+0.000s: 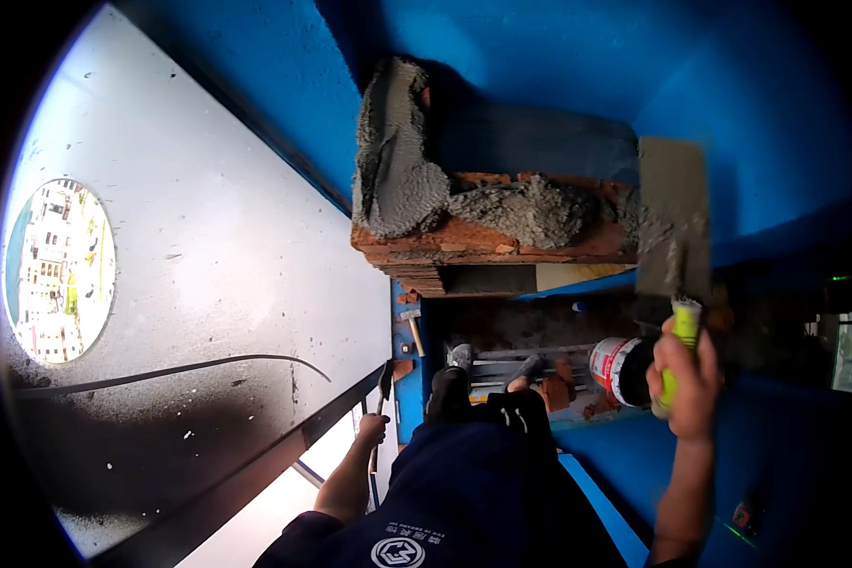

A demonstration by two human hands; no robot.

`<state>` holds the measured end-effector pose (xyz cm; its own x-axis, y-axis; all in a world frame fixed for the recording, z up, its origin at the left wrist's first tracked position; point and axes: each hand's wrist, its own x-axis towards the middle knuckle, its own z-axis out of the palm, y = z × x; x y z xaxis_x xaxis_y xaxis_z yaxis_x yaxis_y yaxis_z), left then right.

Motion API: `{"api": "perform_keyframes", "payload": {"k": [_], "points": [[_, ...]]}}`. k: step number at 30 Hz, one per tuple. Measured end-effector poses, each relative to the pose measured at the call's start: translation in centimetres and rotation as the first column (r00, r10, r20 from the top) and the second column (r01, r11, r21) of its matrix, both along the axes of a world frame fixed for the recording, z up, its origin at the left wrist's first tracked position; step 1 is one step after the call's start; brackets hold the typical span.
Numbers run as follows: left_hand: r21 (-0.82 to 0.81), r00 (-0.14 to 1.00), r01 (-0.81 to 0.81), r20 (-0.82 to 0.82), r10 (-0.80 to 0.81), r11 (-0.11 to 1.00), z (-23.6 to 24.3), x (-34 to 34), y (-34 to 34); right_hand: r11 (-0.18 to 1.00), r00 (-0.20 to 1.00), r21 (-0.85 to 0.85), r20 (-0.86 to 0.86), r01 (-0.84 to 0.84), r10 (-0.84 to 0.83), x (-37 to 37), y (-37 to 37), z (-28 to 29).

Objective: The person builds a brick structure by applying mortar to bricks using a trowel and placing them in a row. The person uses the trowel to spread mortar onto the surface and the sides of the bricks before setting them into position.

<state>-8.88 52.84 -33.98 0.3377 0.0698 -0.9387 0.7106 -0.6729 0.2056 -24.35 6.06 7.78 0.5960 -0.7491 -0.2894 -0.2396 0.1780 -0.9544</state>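
My right hand (686,383) is wrapped round the yellow-green handle of a rectangular trowel (674,208). Grey mortar smears its blade, which stands close to the right end of a brick wall (502,248). Thick wet mortar (393,151) covers the wall's left arm, and a rough heap of mortar (530,210) lies along the front course. Low on the left, my left hand (371,431) grips a slim, dark-headed tool (385,381) by its handle, beside the white panel; its exact kind is unclear.
A hammer (413,329) rests on the blue ledge left of my feet. Below the wall stand a white-and-red bucket (613,367) and loose bricks (559,383). A white panel (208,237) with a round opening borders the left; blue walls (540,57) enclose the back.
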Motion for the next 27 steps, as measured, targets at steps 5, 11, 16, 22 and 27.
{"api": "perform_keyframes", "payload": {"k": [5, 11, 16, 22, 27], "points": [[0.013, 1.000, 0.012, 0.006, -0.012, 1.000, 0.6, 0.5, -1.2, 0.315, 0.846, 0.867, 0.470, -0.387, -0.253, 1.9, 1.1, 2.7], [-0.030, 0.998, -0.069, 0.001, 0.069, 0.997, 0.5, 1.0, -1.6, 0.232, 0.824, 0.898, 0.436, -0.374, -0.362, 8.6, 6.6, 3.1], [0.008, 1.000, -0.024, 0.000, 0.024, 1.000, 0.4, 0.9, -1.5, 0.194, 0.844, 0.879, 0.473, -0.435, -0.254, 11.6, 9.7, 2.6], [-0.012, 0.994, -0.097, -0.047, 0.096, 0.995, 0.1, 0.5, -1.4, 0.314, 0.813, 0.761, 0.578, -0.567, 0.069, 12.7, 10.1, 3.6], [-0.049, 0.992, -0.122, -0.016, 0.122, 0.991, -0.6, 0.1, 0.1, 0.763, 0.821, 0.377, -0.013, -0.525, 0.571, 12.6, 5.2, 8.5]]}}
